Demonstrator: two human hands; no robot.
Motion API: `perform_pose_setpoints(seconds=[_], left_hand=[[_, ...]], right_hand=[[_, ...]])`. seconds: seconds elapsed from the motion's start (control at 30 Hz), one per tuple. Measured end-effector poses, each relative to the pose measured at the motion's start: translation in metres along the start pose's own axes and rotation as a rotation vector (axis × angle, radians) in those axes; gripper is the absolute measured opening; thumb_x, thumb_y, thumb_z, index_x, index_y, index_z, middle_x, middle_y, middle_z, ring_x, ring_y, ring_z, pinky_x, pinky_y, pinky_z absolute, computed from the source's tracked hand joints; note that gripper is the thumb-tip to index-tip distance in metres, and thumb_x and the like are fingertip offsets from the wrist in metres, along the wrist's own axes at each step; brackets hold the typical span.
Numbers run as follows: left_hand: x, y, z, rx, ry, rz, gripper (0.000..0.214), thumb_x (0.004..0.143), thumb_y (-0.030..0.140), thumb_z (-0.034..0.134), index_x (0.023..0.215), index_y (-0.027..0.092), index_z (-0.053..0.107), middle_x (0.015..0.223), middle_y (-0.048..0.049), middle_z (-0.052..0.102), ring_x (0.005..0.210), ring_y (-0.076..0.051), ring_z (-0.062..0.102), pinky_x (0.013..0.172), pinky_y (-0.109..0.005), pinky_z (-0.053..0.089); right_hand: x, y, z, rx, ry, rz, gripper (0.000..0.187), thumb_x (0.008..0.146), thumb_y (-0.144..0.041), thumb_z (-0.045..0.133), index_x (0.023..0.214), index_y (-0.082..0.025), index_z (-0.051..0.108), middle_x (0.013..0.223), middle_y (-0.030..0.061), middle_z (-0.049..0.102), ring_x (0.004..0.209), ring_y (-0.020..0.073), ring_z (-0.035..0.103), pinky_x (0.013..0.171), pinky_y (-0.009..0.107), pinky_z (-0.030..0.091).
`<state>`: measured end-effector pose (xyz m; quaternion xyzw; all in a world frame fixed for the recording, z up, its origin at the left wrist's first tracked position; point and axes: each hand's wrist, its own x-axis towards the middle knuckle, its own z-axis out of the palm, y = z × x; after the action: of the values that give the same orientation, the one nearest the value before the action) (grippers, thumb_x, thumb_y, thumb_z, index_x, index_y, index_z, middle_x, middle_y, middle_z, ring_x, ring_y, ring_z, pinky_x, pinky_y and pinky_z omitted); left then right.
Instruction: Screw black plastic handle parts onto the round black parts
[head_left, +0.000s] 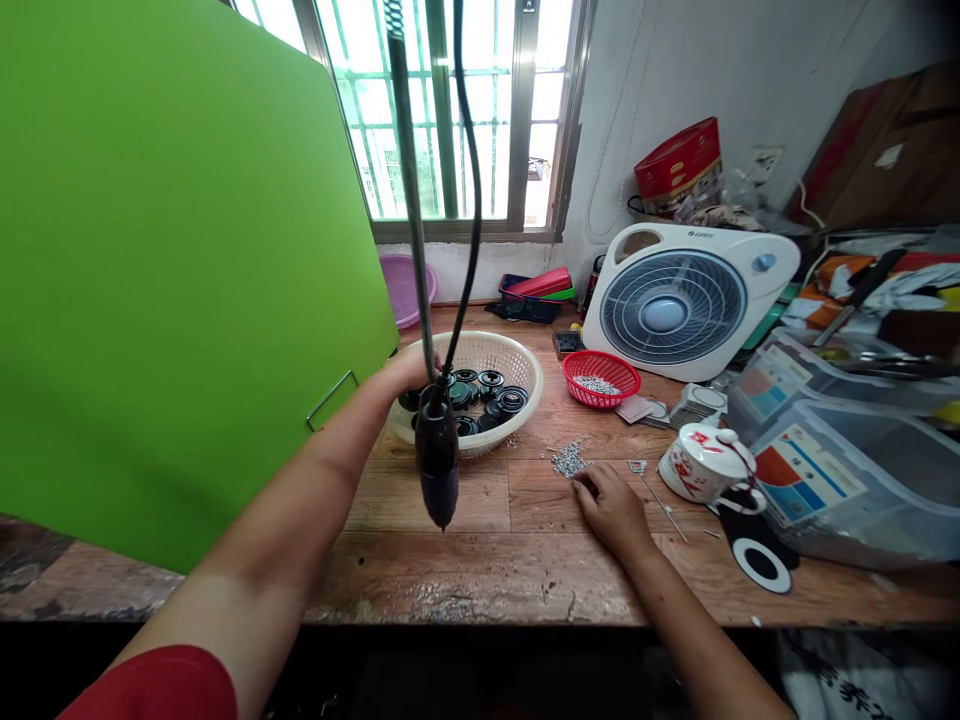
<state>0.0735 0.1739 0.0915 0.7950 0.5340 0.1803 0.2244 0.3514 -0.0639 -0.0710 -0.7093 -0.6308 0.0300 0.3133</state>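
Observation:
My left hand (417, 368) reaches over the left rim of a cream plastic basket (531, 390); its fingers are mostly hidden behind the hanging tool. Inside the basket lie several round black parts (513, 400). In front of it hangs a black electric screwdriver (438, 455), bit down, on a rod and cable. My right hand (611, 508) rests on the table at the near edge of a small pile of silvery screws (570, 459). Its thumb and fingers are curled together by the pile; whatever is between them is too small to make out.
A large green panel (180, 250) with a metal handle stands at the left. To the right are a red basket (634, 385) of small metal pieces, a box fan (675, 300), a lidded mug (701, 470), a thin metal rod (664, 505) and clear plastic bins (877, 480).

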Motion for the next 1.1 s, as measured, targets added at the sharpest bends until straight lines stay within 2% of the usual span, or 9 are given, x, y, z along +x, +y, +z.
perform_pose_setpoints(seconds=[0.1, 0.23, 0.4, 0.5, 0.6, 0.7, 0.8, 0.93, 1.1], left_hand=[[-0.013, 0.012, -0.024, 0.097, -0.033, -0.003, 0.013, 0.073, 0.012, 0.062, 0.084, 0.006, 0.066, 0.068, -0.0003, 0.061, 0.068, -0.013, 0.056, 0.065, -0.023, 0.040], [-0.047, 0.026, -0.062, 0.197, -0.035, 0.004, 0.028, 0.080, 0.017, 0.051, 0.102, 0.004, 0.062, 0.081, -0.0033, 0.063, 0.072, -0.013, 0.054, 0.069, -0.025, 0.039], [-0.106, 0.016, -0.092, 0.277, -0.140, -0.027, 0.027, 0.075, 0.015, 0.057, 0.100, 0.008, 0.065, 0.079, -0.0026, 0.064, 0.066, -0.012, 0.055, 0.065, -0.025, 0.039], [-0.138, -0.005, -0.081, 0.321, -0.282, -0.026, 0.022, 0.070, 0.016, 0.058, 0.089, 0.018, 0.069, 0.074, -0.0012, 0.065, 0.060, -0.013, 0.055, 0.057, -0.022, 0.037], [-0.155, -0.028, -0.051, 0.346, -0.321, -0.013, 0.018, 0.067, 0.019, 0.056, 0.079, 0.023, 0.068, 0.070, -0.0002, 0.065, 0.059, -0.016, 0.056, 0.054, -0.024, 0.036], [-0.158, -0.049, -0.019, 0.353, -0.249, 0.027, 0.021, 0.067, 0.019, 0.054, 0.081, 0.025, 0.068, 0.076, -0.0013, 0.067, 0.070, -0.020, 0.059, 0.062, -0.027, 0.041], [-0.154, -0.068, 0.002, 0.345, -0.158, 0.052, 0.026, 0.072, 0.019, 0.051, 0.091, 0.023, 0.068, 0.091, -0.0047, 0.066, 0.092, -0.024, 0.058, 0.080, -0.032, 0.043], [-0.156, -0.090, 0.011, 0.307, -0.039, 0.146, 0.035, 0.074, 0.023, 0.054, 0.108, 0.023, 0.065, 0.112, -0.0067, 0.059, 0.117, -0.027, 0.045, 0.102, -0.038, 0.034], [-0.167, -0.108, 0.015, 0.152, 0.019, 0.214, 0.034, 0.080, 0.031, 0.054, 0.113, 0.024, 0.060, 0.120, -0.0046, 0.055, 0.119, -0.024, 0.045, 0.107, -0.038, 0.031]], right_hand=[[0.000, -0.001, 0.000, -0.010, -0.005, 0.006, 0.015, 0.086, -0.026, 0.047, 0.087, -0.019, 0.061, 0.089, 0.0052, 0.060, 0.084, 0.0199, 0.056, 0.076, 0.030, 0.043], [0.000, -0.001, -0.001, -0.033, -0.020, 0.009, 0.017, 0.086, -0.027, 0.046, 0.087, -0.019, 0.062, 0.090, 0.0058, 0.060, 0.085, 0.0203, 0.056, 0.076, 0.030, 0.043], [0.000, 0.001, 0.000, -0.042, -0.010, 0.001, 0.018, 0.086, -0.029, 0.047, 0.087, -0.019, 0.062, 0.091, 0.0060, 0.061, 0.085, 0.0204, 0.056, 0.077, 0.031, 0.042], [-0.001, 0.004, 0.001, -0.045, -0.007, 0.002, 0.018, 0.085, -0.030, 0.048, 0.087, -0.019, 0.062, 0.091, 0.0057, 0.061, 0.083, 0.0200, 0.056, 0.076, 0.031, 0.043], [-0.001, 0.005, 0.002, -0.053, -0.009, 0.001, 0.018, 0.085, -0.031, 0.048, 0.087, -0.020, 0.062, 0.091, 0.0054, 0.061, 0.083, 0.0199, 0.056, 0.076, 0.031, 0.043], [-0.002, 0.004, 0.002, -0.063, -0.020, 0.000, 0.018, 0.086, -0.031, 0.047, 0.086, -0.020, 0.062, 0.091, 0.0052, 0.060, 0.084, 0.0198, 0.056, 0.075, 0.031, 0.042], [-0.002, 0.003, 0.001, -0.068, -0.026, -0.003, 0.018, 0.086, -0.030, 0.047, 0.085, -0.020, 0.062, 0.090, 0.0050, 0.060, 0.083, 0.0197, 0.056, 0.074, 0.030, 0.042], [-0.002, 0.004, 0.001, -0.058, -0.011, -0.017, 0.017, 0.085, -0.030, 0.047, 0.084, -0.020, 0.061, 0.090, 0.0048, 0.060, 0.083, 0.0196, 0.056, 0.074, 0.030, 0.042], [-0.002, 0.006, 0.002, -0.064, -0.009, -0.019, 0.017, 0.085, -0.031, 0.048, 0.086, -0.020, 0.061, 0.089, 0.0041, 0.060, 0.083, 0.0193, 0.055, 0.075, 0.030, 0.042]])
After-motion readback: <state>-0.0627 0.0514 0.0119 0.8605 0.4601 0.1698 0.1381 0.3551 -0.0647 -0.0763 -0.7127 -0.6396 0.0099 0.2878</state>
